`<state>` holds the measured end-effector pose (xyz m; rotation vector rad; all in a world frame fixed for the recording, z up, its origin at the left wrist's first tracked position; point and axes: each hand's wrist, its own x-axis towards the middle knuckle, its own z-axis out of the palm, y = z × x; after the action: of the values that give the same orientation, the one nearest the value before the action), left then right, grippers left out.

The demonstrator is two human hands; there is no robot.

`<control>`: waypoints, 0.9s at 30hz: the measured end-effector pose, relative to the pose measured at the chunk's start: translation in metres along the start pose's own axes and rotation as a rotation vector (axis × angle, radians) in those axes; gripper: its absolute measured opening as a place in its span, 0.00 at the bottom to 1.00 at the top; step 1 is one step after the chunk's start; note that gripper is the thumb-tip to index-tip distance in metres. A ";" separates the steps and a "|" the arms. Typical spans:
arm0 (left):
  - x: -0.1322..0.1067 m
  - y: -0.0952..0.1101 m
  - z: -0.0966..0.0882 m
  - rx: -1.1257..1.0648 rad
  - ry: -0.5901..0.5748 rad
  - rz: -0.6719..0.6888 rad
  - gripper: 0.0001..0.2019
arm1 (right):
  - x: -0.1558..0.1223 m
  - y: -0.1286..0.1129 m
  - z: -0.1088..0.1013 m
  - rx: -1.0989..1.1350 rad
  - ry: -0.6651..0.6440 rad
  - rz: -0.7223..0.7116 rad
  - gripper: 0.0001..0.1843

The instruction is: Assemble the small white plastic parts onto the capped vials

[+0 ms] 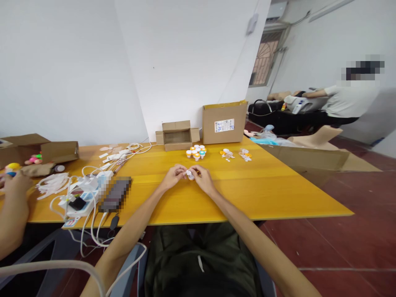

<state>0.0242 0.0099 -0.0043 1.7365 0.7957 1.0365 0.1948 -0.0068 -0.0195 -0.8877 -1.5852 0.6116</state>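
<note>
At a yellow desk [262,194] by a white wall [185,62], holds a small white piece [189,173] right between left hand [173,176] and right hand [201,180], about halfway from front edge to back edge. Touches it with both, each just as near. Can't tell its long way; too small. Bends the fingers and pinches nearly closed on it. Has both arms [235,211] out over the front edge, slanting in to meet. Faces little cups [196,156] toward the back edge.
</note>
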 end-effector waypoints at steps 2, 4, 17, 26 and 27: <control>0.000 -0.001 0.000 0.000 0.003 0.005 0.13 | -0.001 0.001 0.000 -0.019 0.013 -0.002 0.11; 0.000 -0.002 -0.001 -0.003 0.007 0.006 0.13 | -0.001 0.002 0.000 -0.039 0.029 -0.003 0.11; 0.001 -0.006 -0.003 0.032 0.056 0.025 0.10 | 0.000 0.000 -0.001 -0.024 0.027 -0.001 0.10; 0.003 -0.006 -0.004 0.095 0.070 0.036 0.09 | -0.002 0.001 0.000 0.023 -0.002 0.024 0.10; 0.003 -0.006 -0.003 0.094 0.073 0.036 0.10 | -0.002 0.002 0.000 0.036 -0.009 0.034 0.10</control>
<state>0.0222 0.0163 -0.0086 1.8066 0.8742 1.1071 0.1953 -0.0075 -0.0217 -0.8875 -1.5652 0.6671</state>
